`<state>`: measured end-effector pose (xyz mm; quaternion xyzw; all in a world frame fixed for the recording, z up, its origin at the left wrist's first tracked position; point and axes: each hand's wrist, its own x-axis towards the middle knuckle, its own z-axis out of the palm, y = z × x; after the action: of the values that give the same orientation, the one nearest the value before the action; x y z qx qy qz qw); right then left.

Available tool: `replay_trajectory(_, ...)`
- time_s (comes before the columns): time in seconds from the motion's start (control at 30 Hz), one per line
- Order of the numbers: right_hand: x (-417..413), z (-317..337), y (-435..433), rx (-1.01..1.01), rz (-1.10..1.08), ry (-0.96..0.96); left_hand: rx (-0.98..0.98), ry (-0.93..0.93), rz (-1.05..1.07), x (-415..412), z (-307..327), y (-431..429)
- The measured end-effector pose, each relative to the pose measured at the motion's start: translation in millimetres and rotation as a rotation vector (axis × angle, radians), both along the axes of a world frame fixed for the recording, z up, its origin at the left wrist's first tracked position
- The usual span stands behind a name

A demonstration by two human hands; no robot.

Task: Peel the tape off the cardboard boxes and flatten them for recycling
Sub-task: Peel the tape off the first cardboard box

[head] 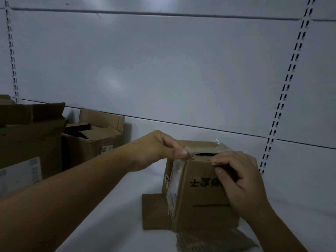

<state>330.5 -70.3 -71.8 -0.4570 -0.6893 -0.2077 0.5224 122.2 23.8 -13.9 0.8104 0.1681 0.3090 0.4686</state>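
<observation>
Dim light. Far left: large cardboard box [27,140], top flaps up, white label on its near face. Just right of it, touching or nearly so: second open box [96,137], flaps crumpled inward, small label on its side. Both sit at the back of a white shelf [112,206], against the pale wall panel [163,70]. Left hand [160,148] reaches across from lower left, thumb and fingers pinching the loose end of the tape [201,148] at the top left corner of the small box [201,197]. Small box stands upright on the shelf, centre right, well apart from the other two. The tape strip runs across its top; a dark slit shows just beneath the strip. Peeling white label [172,182] on its left face; black print, upside down, on the front. Bottom flaps [154,211] splay flat on the shelf to the left and toward the camera. Right hand [241,180] grips the box's top right corner, fingers curled over the top edge, thumb pressed on the front face. Far right: slotted upright [291,73] running up the wall.
</observation>
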Motion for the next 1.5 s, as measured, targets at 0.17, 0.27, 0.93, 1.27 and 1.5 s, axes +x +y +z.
replay_trajectory(0.17,2.8,-1.3,-1.3,0.012,0.022,0.071,-0.179,-0.129,-0.024,9.4,-8.7,-4.5)
replay_trajectory(0.27,-13.0,2.2,-2.1,0.063,-0.165,0.02,-0.031,-0.113,0.031,7.2,-9.1,-10.5)
replay_trajectory(0.93,-35.5,11.5,-17.3,-0.275,0.125,0.235,0.351,0.126,-0.106,-11.5,37.5,2.6)
replay_trajectory(1.27,-31.1,15.2,-11.1,-0.329,0.186,0.339,0.523,-0.006,0.133,-36.4,-2.4,-4.4)
replay_trajectory(1.5,-36.2,11.7,-7.7,-0.226,0.082,0.26,0.73,0.025,0.067,-2.8,-32.1,6.0)
